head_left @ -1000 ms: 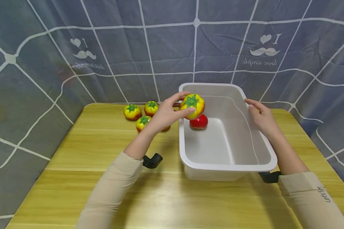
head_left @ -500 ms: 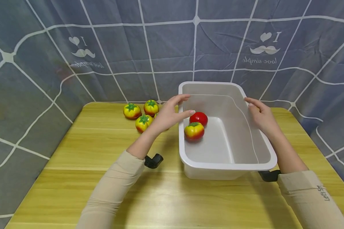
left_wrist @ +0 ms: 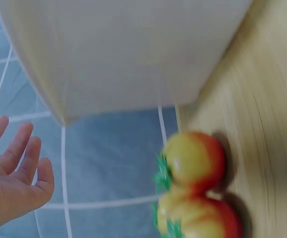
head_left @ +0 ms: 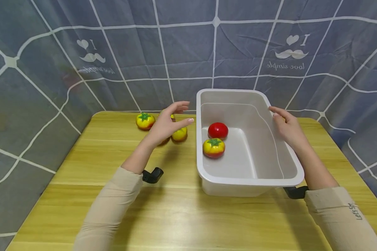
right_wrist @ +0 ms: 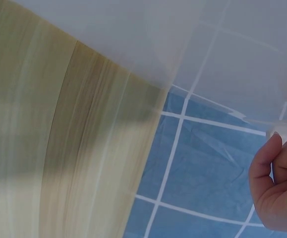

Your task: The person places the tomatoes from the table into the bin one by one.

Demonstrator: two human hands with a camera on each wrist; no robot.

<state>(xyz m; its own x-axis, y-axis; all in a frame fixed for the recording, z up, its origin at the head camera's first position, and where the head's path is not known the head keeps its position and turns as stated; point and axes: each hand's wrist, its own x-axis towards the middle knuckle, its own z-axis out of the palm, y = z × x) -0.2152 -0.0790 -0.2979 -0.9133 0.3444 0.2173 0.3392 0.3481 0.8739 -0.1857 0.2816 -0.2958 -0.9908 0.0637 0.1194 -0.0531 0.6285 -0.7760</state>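
Observation:
My left hand (head_left: 164, 128) hovers with fingers and thumb spread, holding nothing, over the yellow-and-red tomatoes with green leaf tops on the table. One such tomato (head_left: 145, 121) shows left of the hand and another tomato (head_left: 179, 135) under the thumb; others are partly hidden behind the hand. In the left wrist view, tomatoes (left_wrist: 193, 161) sit beside the bin. A plain red tomato (head_left: 218, 130) and a yellow-and-red tomato (head_left: 213, 148) lie in the light grey plastic bin (head_left: 199, 153), by its left wall. My right hand (head_left: 287, 129) grips the bin's right rim, fingers curled at the edge.
The bin stands on a wooden table (head_left: 182, 219), toward the right. Close behind the table hangs a grey-blue curtain (head_left: 188, 52) with white grid lines, which also wraps both sides. Black camera mounts (head_left: 153, 175) stick out below the wrists.
My left hand has let go of a yellow-and-red tomato, which dropped into the bin beside the red one. Then that hand moved left, over the tomatoes on the table. The right hand stays put.

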